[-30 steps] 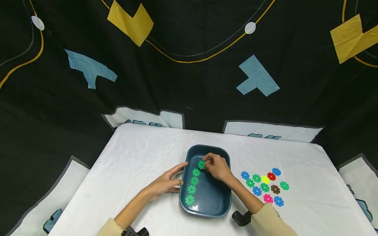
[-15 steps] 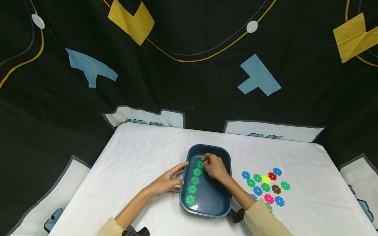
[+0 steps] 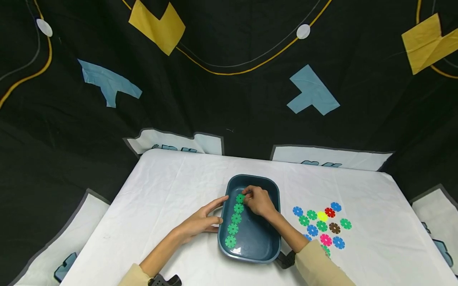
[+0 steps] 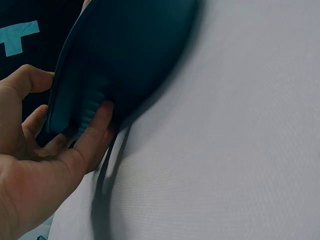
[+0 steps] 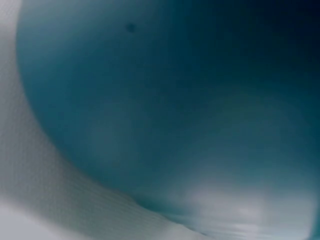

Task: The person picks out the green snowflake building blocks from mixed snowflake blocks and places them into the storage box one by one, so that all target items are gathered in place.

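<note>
A dark blue rectangular tray (image 3: 264, 256) stands on the white cloth. Along its left inner side runs a slanting line of several green notched discs (image 3: 233, 228). At the line's far end, my right hand (image 3: 259, 200) pinches a green notched disc (image 3: 240, 198) with thumb and fingertips, at or near the tray floor. My left hand (image 3: 198, 221) touches the tray's left side with spread, fairly straight fingers. In the left wrist view, its fingers (image 4: 92, 137) lie against the tray's outer wall (image 4: 135, 55). The right wrist view shows only blurred tray wall (image 5: 125, 125).
Right of the tray lie several loose notched discs: blue (image 3: 338, 242), green (image 3: 345, 224), yellow (image 3: 322, 216), red (image 3: 330, 212), brown (image 3: 334, 228) and pink (image 3: 326, 240). The right forearm (image 3: 290, 232) crosses over the tray's right rim. A black curtain (image 3: 229, 111) hangs behind the table.
My right hand has shifted slightly left, bringing its green disc into line with the others. The left hand keeps its place on the tray.
</note>
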A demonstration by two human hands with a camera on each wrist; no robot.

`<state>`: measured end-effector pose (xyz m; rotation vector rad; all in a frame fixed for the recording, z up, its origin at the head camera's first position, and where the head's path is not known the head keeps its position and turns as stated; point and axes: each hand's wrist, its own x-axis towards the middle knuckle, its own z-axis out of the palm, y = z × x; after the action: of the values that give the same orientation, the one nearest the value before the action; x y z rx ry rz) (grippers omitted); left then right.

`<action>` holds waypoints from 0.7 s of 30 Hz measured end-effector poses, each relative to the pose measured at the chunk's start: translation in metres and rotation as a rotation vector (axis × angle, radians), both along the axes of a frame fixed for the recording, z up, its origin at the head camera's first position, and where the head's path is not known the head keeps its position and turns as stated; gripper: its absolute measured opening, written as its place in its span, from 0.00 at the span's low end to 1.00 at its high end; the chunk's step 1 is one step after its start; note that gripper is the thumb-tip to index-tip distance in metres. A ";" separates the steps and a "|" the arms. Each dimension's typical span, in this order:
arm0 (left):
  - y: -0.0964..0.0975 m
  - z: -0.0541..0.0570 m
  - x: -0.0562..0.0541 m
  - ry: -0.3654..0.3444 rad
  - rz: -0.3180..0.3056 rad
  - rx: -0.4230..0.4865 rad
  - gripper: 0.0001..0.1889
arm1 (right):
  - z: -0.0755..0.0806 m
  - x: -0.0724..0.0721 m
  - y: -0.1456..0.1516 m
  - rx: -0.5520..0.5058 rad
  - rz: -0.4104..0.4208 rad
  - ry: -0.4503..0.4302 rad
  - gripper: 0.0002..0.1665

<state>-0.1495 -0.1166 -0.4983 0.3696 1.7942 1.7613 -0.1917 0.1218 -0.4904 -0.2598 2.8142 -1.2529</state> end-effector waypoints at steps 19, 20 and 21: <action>0.000 0.001 0.001 -0.002 0.016 0.000 0.39 | 0.054 0.023 0.041 -0.129 0.010 0.086 0.08; 0.000 0.001 0.001 -0.001 0.016 -0.001 0.39 | 0.059 0.026 0.049 -0.121 -0.006 0.088 0.08; 0.000 0.001 0.001 -0.001 0.015 -0.001 0.39 | 0.063 0.030 0.057 -0.116 -0.025 0.089 0.09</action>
<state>-0.1486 -0.1169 -0.4977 0.3553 1.8016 1.7707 -0.1621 0.1789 -0.4277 -0.2929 2.8303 -1.4473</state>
